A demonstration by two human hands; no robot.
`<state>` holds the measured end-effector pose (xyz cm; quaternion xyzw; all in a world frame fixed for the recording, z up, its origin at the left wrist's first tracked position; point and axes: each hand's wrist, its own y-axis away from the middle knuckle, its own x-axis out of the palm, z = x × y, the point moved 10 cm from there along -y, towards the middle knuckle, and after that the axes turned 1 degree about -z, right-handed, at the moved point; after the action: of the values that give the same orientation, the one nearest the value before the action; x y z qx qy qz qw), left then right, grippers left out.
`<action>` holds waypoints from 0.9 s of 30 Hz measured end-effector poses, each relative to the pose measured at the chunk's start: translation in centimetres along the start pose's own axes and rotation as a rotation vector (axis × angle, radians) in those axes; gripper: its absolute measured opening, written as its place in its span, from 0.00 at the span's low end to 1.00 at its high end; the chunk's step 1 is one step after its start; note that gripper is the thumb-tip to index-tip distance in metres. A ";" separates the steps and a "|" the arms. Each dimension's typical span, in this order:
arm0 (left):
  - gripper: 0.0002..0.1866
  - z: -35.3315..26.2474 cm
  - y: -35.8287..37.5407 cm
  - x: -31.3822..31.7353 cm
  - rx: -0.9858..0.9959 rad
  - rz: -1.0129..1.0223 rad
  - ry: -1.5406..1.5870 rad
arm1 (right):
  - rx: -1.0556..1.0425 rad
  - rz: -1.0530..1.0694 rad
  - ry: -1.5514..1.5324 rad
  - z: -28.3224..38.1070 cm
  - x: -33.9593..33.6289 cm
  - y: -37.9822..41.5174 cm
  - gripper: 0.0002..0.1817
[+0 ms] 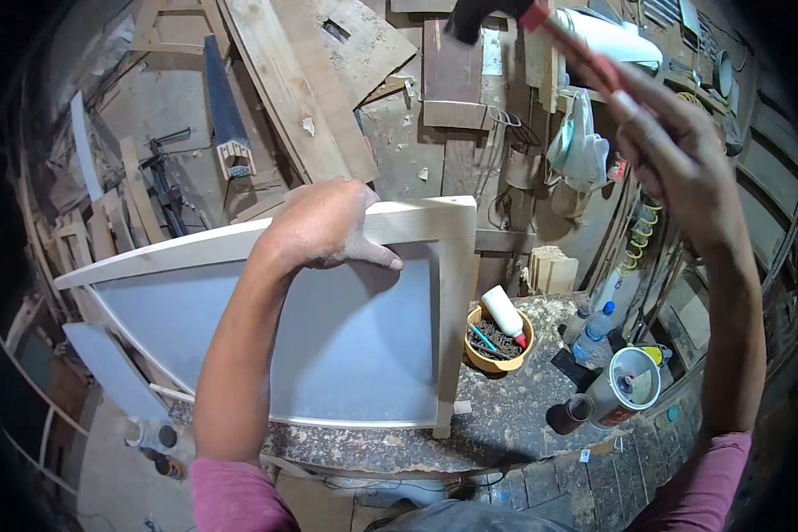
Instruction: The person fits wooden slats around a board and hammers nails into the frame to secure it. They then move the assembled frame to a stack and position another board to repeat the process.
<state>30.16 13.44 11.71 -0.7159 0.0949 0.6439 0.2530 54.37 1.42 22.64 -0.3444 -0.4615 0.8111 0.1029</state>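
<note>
Your left hand (pixel 324 226) gripped the wooden frame (pixel 457 301) near its top right corner; your right hand (pixel 674 151), fingers wrapped round the hammer (pixel 541 22), was raised above it.

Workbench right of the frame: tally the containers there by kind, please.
Bowl: 1, the yellow bowl.
White glue bottle: 1, lying in that bowl.
Clear plastic bottles: 2, one blue-capped, one beside it.
Open cans: 2, large and small.
Total: 6
</note>
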 end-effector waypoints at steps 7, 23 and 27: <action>0.29 -0.2 0.1 -0.5 0.014 -0.043 0.014 | 0.100 0.350 0.294 -0.7 2.1 -1.5 0.19; 0.34 -2.5 2.8 -2.3 0.223 -0.325 0.001 | 0.365 -0.083 -0.262 -4.7 1.2 6.8 0.25; 0.34 -4.6 3.7 -2.5 0.378 -0.583 0.103 | 0.598 -0.044 -0.454 -12.3 5.5 16.9 0.22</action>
<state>32.13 7.61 13.43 -0.6848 0.0165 0.4789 0.5490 60.91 3.08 2.05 -0.1006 -0.2228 0.9632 0.1116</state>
